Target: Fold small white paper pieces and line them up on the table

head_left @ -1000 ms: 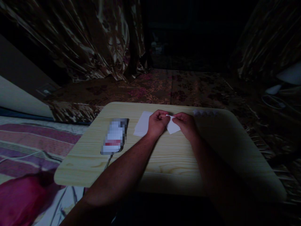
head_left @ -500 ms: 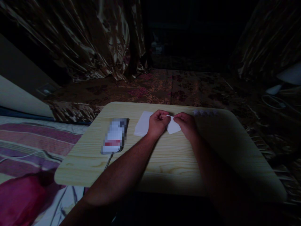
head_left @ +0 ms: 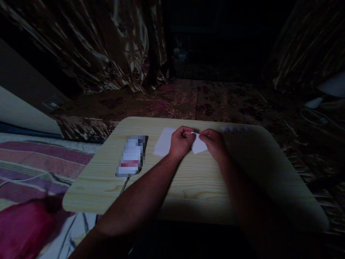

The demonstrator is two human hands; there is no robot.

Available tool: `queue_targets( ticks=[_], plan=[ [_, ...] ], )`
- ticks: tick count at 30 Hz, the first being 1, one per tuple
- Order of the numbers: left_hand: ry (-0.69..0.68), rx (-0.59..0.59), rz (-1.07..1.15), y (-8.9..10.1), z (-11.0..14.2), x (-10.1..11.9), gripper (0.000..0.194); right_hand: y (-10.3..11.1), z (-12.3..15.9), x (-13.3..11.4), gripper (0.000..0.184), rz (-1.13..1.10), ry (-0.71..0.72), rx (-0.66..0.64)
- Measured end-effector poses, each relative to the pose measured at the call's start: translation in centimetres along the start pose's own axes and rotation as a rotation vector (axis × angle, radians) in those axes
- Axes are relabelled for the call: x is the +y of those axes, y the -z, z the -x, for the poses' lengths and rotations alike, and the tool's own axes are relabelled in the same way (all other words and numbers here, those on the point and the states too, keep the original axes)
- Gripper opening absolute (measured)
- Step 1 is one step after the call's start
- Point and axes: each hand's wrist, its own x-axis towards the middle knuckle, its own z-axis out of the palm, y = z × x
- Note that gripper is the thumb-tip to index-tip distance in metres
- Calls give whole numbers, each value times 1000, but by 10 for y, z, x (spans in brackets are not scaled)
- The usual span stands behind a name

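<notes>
A: Where is the white paper (head_left: pixel 199 146)?

B: Between the two hands, over the middle of the wooden table (head_left: pixel 194 183), one corner pointing toward the person. Whether its lower edge touches the tabletop cannot be told.

A: And the left hand (head_left: pixel 182 142)?

B: It pinches the paper's upper left corner between thumb and curled fingers.

A: The right hand (head_left: pixel 214 141) too?

B: Yes, its thumb and fingers grip the upper right part, just beside the left thumb. Whether the sheet is folded there is hidden by the fingers.

A: What lies near them?

B: A stack of white sheets (head_left: pixel 162 143) sits flat just left of the left hand, partly covered by it. Farther left lies a phone (head_left: pixel 130 156), its surface pixelated, with a cable (head_left: pixel 124 186) running from its near end.

A: Anything beyond the right hand?

B: A row of small pale pieces (head_left: pixel 234 128) near the table's far edge, too dim to make out. Past that edge is a patterned cloth (head_left: pixel 167 102).
</notes>
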Motion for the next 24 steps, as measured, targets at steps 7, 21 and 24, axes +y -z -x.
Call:
queue_targets(
  ticks=[7, 21, 24],
  plan=[
    [7, 4, 7, 0, -1, 0, 22, 0, -1, 2, 16, 19, 11, 12],
    [-4, -53, 32, -1, -1, 1, 25, -4, 3, 2, 12, 74, 77, -19],
    [21, -48, 45, -1, -1, 1, 27, -4, 3, 2, 12, 90, 86, -14]
  ],
)
